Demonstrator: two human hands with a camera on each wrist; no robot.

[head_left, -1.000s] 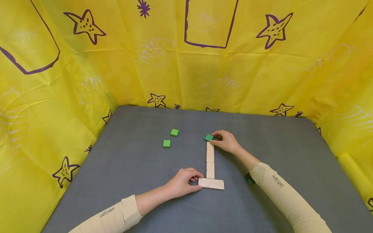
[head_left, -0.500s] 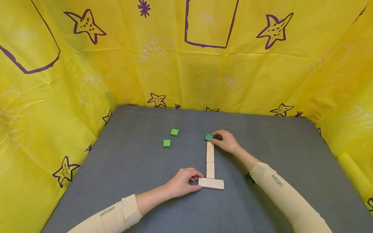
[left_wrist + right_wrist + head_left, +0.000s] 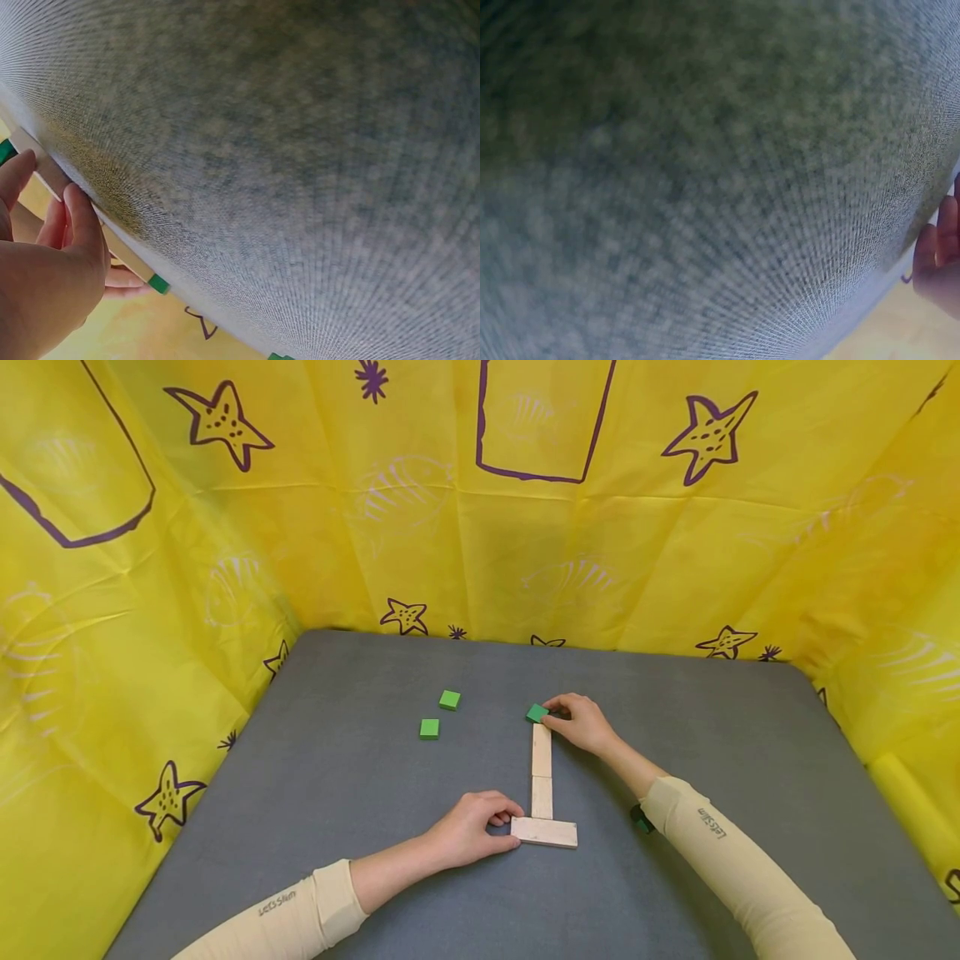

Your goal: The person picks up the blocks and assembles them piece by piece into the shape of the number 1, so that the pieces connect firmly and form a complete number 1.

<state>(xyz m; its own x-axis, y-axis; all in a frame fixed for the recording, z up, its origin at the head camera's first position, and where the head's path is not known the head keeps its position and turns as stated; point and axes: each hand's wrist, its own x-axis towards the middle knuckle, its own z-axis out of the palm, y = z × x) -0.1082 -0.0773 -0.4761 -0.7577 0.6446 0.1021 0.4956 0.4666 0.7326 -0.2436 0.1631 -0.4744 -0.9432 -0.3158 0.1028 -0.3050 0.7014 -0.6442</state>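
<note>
Several pale wooden planks lie flat. A crosswise plank (image 3: 543, 832) is nearest, and a straight column (image 3: 542, 752) of planks runs away from its middle. My left hand (image 3: 472, 831) holds the left end of the crosswise plank between thumb and fingers. At the column's far end sits a dark green square block (image 3: 537, 713), turned slightly askew. My right hand (image 3: 581, 724) pinches that block from the right with thumb and fingertips. In the left wrist view, my left hand (image 3: 56, 262) grips the plank (image 3: 45, 169). Only part of my right hand (image 3: 941, 262) shows in the right wrist view.
Two light green square blocks (image 3: 429, 728) lie left of the column on the grey tabletop (image 3: 337, 760). Another dark green block (image 3: 642, 819) is partly hidden by the right sleeve. Yellow cloth (image 3: 420, 552) with purple drawings hangs around the table's back and sides.
</note>
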